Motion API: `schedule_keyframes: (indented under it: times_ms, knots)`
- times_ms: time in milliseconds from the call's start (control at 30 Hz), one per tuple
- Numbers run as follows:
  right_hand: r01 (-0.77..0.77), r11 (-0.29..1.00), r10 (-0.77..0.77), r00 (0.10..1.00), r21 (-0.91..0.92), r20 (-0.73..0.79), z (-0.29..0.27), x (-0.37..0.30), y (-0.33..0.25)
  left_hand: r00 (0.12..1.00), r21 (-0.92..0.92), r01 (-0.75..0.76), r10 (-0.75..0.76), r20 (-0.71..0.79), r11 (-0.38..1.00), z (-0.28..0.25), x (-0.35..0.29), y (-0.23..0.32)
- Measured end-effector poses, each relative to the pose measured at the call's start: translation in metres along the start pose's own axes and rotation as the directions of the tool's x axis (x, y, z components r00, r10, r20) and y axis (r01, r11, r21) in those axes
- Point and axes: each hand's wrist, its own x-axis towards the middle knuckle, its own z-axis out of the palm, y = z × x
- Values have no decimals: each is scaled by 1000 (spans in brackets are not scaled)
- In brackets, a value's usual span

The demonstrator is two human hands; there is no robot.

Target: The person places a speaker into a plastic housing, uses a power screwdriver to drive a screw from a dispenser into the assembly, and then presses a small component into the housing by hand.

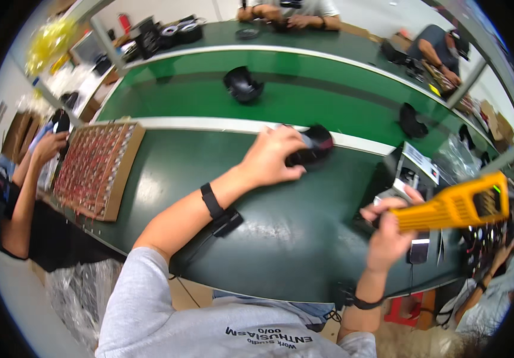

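Observation:
My left hand (275, 154) reaches to the far side of the green table, its fingers closed over the near side of a black curved plastic part (315, 146) with a reddish patch. The part is blurred and lies near the white rail. My right hand (391, 235), at the right of the table, grips a yellow handheld electric tool (454, 204) with a small dark display at its far right end. Behind that hand stands a dark box-like fixture (388, 173) with silvery parts. Each of my wrists wears a black band.
A cardboard tray (127, 170) holding rows of small red-wired parts stands at left, beside a person's arm. Past the white rail (209, 123), a green belt carries a black shell (244, 85) and another dark part (412, 121). Other people work across and at right.

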Motion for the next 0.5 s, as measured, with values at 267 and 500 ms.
schedule_keyframes:
  times_ms: [267, 500]
  knots:
    - [-12, 958, 97, 953, -285, 287, 17, -13, 50, 944, 220, 219, -149, -293, 951, 44, 89, -94]
    - [-15, 966, 99, 943, -258, 316, 10, -13, 62, 940, 401, 288, -177, -290, 870, 60, 92, -91]
